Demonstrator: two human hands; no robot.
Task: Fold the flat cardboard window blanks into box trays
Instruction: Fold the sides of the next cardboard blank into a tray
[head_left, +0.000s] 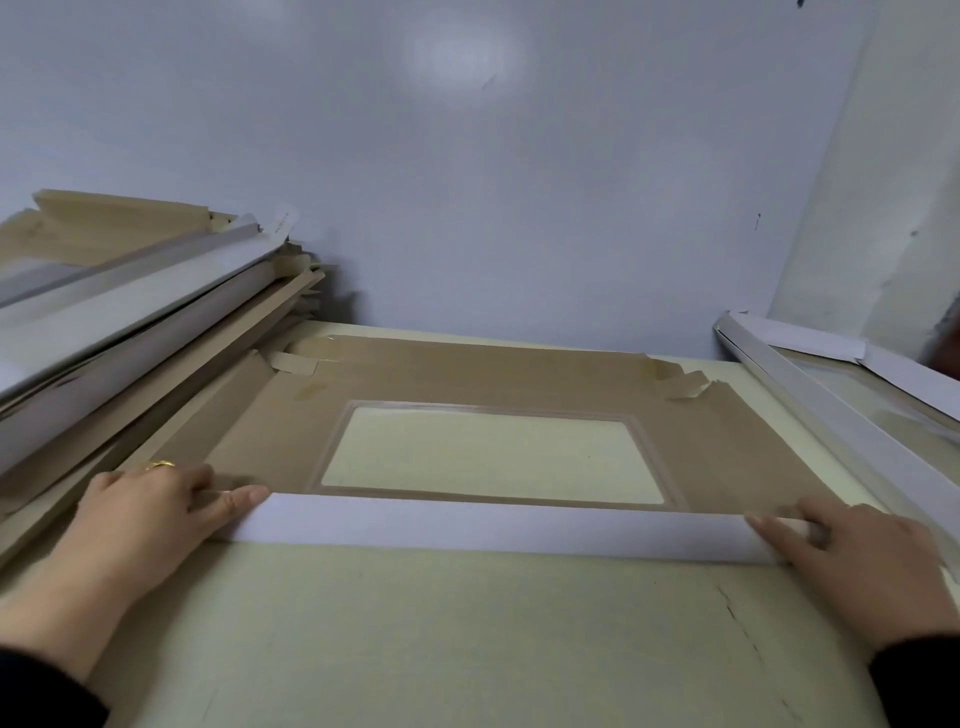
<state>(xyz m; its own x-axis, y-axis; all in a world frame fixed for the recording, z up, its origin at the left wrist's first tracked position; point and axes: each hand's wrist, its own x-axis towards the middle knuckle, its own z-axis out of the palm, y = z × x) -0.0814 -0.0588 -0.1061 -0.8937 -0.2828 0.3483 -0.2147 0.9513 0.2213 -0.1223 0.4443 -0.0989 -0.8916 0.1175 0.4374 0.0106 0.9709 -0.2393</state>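
A pale yellow-green table (467, 634) fills the lower view, set against a grey-white wall (467, 182). On the table lies one flat cardboard window blank (467, 374), brown side up, at the centre, its long axis running left to right across the person's front. Its rectangular clear window (488, 454) sits in the middle and shows the table through it. The near long flap (498, 527) is turned up and over toward the window, so its white side faces the camera as a long band from hand to hand. The far edge of the blank lies near the wall, with small corner tabs (685, 384) curling up at the far left and far right.

On the left, a tall slanted stack of blanks (130, 312) leans over the table edge, brown and white layers showing, its near end touching or overlapping the left margin of the blank. On the right stands a folded box tray (841, 415), white outside, with a clear window in its floor; whether anything lies in it cannot be told.

The left hand (150, 519) pinches the flap's left end, thumb on the white face, a gold ring (160, 464) on one finger. The right hand (857, 566) grips the flap's right end, fingers curled over the fold. Dark sleeves (47, 691) cover both wrists.
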